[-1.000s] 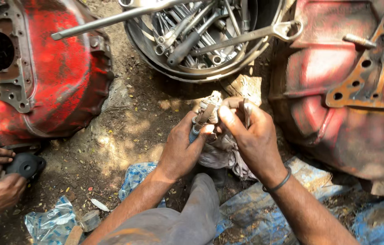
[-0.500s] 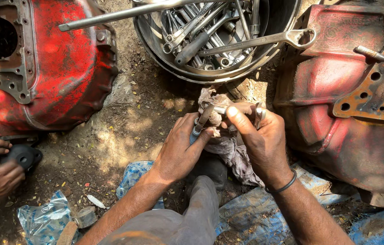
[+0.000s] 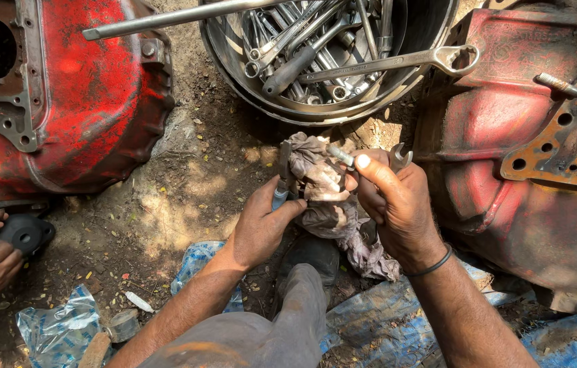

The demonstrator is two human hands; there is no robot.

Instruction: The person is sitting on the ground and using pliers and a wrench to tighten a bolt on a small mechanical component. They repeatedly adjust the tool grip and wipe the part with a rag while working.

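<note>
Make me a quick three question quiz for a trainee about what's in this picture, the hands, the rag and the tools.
1. True or false: the left hand and the right hand both grip the grey rag.
2. What holds the heap of spanners: A a metal basin, B a blue bag, C a wooden box?
3. Fill in: the casting on the left is painted ___.

Key: 1 true. 2 A. 3 red.
</note>
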